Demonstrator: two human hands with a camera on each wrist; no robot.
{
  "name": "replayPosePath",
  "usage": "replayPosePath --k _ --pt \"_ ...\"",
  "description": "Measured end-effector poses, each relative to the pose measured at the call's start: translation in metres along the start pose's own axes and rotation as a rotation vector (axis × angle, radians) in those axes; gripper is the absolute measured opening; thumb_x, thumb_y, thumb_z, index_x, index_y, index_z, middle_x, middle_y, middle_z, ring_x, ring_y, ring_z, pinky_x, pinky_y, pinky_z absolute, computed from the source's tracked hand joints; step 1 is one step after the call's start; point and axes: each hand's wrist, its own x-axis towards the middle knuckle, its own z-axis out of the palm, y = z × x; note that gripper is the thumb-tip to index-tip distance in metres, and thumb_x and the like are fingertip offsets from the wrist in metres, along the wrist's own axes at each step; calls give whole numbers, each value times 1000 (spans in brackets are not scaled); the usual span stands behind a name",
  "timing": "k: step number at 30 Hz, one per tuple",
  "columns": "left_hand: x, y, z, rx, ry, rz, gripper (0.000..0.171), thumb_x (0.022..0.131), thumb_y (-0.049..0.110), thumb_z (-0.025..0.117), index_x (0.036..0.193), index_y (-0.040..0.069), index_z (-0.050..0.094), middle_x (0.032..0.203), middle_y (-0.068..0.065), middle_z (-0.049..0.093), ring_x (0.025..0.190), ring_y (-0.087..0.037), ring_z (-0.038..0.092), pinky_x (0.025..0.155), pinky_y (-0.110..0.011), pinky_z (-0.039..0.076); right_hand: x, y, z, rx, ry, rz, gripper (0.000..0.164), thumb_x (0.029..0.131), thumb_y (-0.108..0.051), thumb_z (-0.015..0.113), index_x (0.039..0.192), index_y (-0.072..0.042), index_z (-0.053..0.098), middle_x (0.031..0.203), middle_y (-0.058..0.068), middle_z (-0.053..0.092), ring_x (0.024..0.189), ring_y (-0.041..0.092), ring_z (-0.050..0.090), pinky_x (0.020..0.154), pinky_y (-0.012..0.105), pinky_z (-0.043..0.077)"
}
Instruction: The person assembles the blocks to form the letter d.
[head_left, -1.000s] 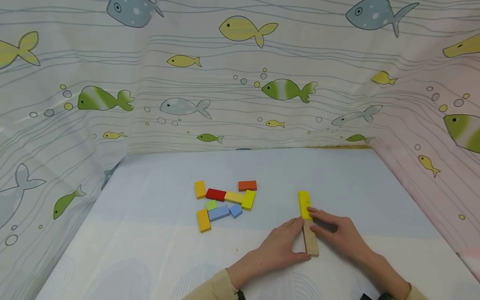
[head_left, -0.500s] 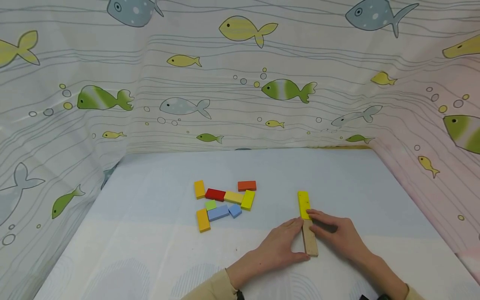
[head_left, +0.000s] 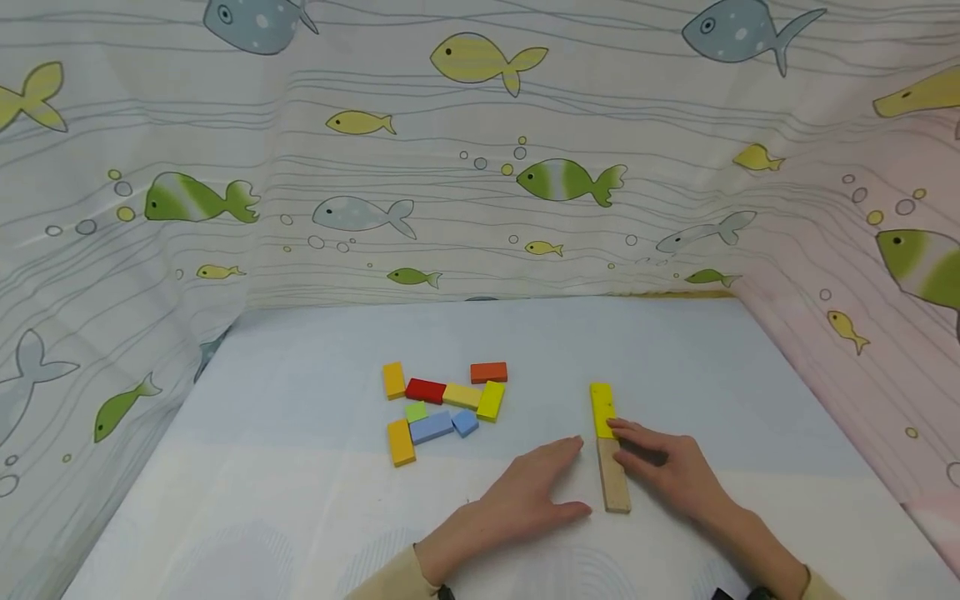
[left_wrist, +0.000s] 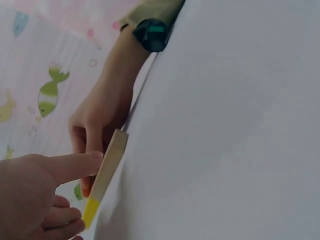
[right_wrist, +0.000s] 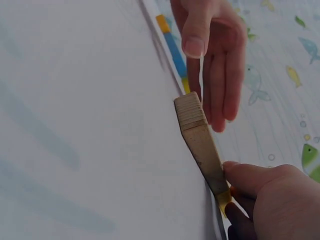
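Note:
A bright yellow block and a longer plain wooden block lie end to end in one line on the table. My right hand rests at their right side; its fingers touch the yellow block near the joint and the thumb meets the plain one. In the right wrist view, that thumb lies against the side of the plain wooden block. To the left, my left hand holds nothing, its thumb and fingers spread, with a small gap to the blocks.
Left of centre lies a loose group of several coloured blocks, among them a dark red block, a long blue block and an orange block. A fish-patterned curtain encloses the back and sides of the white table.
My left hand has let go of the plain wooden block's left side and moved away to the left. My right hand and both lined-up blocks keep their places.

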Motion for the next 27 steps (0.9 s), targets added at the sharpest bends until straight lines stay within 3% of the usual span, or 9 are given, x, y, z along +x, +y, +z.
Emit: replayPosePath --k 9,16,20,27 --pt "-27 -14 -28 -76 44 -91 68 94 36 68 154 19 40 154 7 45 141 -14 44 114 -42 41 0 -3 0 -5 -20 32 37 86 -28 79 122 -21 73 127 -10 69 121 -1 59 99 1 35" --pt "-44 -42 -53 -116 120 -142 64 94 34 70 151 20 45 149 6 52 137 -17 48 111 -44 44 0 -4 -1 -14 -18 21 37 86 -26 79 122 -19 73 127 -8 69 121 2 60 98 1 36" --pt "-50 -57 -68 -120 174 -158 62 92 33 72 148 17 50 146 1 56 135 -22 51 110 -47 45 0 -6 -2 -20 -24 26 38 86 -26 79 123 -19 73 128 -9 68 121 3 60 98 1 36" --pt "-58 -88 -91 -117 327 -187 62 88 24 78 144 20 54 140 -1 61 128 -26 56 105 -50 49 0 -6 -1 -26 -25 16 38 87 -26 78 124 -19 72 128 -8 68 121 2 59 98 1 36"
